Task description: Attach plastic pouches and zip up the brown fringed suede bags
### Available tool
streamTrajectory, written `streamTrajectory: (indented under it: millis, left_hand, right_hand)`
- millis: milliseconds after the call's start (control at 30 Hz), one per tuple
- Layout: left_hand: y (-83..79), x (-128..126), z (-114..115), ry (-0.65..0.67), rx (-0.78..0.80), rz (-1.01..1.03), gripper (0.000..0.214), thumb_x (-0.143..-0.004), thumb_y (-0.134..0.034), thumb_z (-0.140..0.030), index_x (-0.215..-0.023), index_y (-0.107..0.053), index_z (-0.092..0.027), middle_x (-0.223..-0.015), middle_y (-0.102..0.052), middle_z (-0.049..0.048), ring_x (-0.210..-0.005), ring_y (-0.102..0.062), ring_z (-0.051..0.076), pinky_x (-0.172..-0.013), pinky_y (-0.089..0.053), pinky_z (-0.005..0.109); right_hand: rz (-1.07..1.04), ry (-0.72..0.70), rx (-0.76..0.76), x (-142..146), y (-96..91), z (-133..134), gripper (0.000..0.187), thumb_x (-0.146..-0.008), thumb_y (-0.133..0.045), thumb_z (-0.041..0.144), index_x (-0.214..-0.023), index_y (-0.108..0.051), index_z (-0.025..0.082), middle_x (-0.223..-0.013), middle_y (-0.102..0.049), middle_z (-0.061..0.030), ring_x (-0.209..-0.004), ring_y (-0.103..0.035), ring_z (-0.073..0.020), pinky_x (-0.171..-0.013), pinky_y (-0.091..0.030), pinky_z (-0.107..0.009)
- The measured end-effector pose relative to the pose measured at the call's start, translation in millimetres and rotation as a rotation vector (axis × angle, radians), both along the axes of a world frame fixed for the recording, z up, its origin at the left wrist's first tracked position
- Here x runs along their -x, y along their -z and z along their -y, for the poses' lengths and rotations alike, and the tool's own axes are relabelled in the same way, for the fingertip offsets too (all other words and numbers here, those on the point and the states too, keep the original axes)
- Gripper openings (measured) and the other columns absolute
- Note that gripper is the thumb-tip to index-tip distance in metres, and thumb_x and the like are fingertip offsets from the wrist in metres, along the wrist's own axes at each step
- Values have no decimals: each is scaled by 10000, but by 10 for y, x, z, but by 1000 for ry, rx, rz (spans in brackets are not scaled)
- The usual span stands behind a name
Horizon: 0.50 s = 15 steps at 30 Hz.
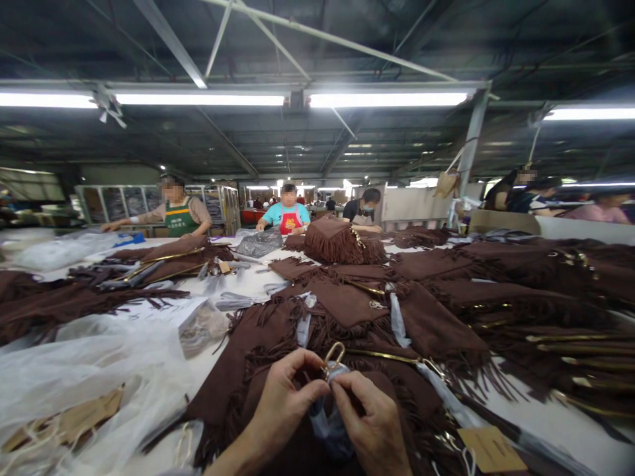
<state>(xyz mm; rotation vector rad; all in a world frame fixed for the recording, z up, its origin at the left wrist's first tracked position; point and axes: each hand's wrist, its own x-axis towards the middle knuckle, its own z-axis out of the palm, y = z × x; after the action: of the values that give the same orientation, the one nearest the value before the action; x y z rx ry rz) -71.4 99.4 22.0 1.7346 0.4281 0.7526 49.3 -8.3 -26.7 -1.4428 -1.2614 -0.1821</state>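
Note:
Low in the middle of the head view, my left hand (288, 390) pinches a gold metal ring (335, 355), an elongated loop that stands up above the fingertips. Close beside it, my right hand (370, 413) is closed on a strip of thin greyish plastic wrap (327, 423) just below the ring. The fingertips of both hands nearly meet there. Under them lies a dark brown fringed bag (268, 330) of soft material with a gold bar (380, 356) along its top. What the fingers cover at the ring's base is hidden.
More brown fringed pieces (436, 317) spread across the white table (550, 423). Clear plastic bags (99, 357) lie at left, with brown paper tags among them. A cardboard tag (491, 449) rests at lower right. Several people work across the table, one in a red apron (291, 221).

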Motion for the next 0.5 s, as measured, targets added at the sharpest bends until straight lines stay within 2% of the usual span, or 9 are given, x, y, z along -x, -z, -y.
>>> streamTrajectory:
  millis: [133, 267, 367, 500]
  left_hand:
    - [1, 4, 31, 21, 7, 11, 184, -648, -705, -266, -808, -707, -176, -716, -642, -9, -657, -526, 139, -635, -405, 240]
    - [-20, -20, 80, -10, -23, 31, 181, -721, -659, -342, -774, -711, -176, -766, -669, 20, -762, -577, 178, -724, -432, 259]
    - [-28, -42, 119, -59, -52, 9, 194, -748, -633, -363, -758, -690, -179, -748, -650, 15, -723, -554, 169, -685, -417, 257]
    - [-19, -75, 133, -60, -102, -18, 181, -763, -608, -349, -721, -656, -180, -713, -612, 7, -701, -531, 160, -656, -404, 249]
  right_hand:
    - [-16, 1, -80, 41, -80, 14, 167, -919, -563, 267, -810, -688, 250, -734, -715, 19, -662, -678, -135, -632, -511, -165]
    - [-25, -11, -105, 65, -132, 24, 172, -919, -557, 266, -817, -694, 247, -743, -715, 22, -674, -678, -127, -651, -510, -157]
    - [-28, -32, -98, 57, -106, 24, 181, -928, -543, 257, -818, -686, 247, -747, -703, 28, -682, -670, -116, -659, -500, -151]
    - [-21, -41, -91, 49, -43, -5, 183, -937, -528, 227, -818, -666, 240, -758, -693, 18, -698, -661, -123, -662, -495, -171]
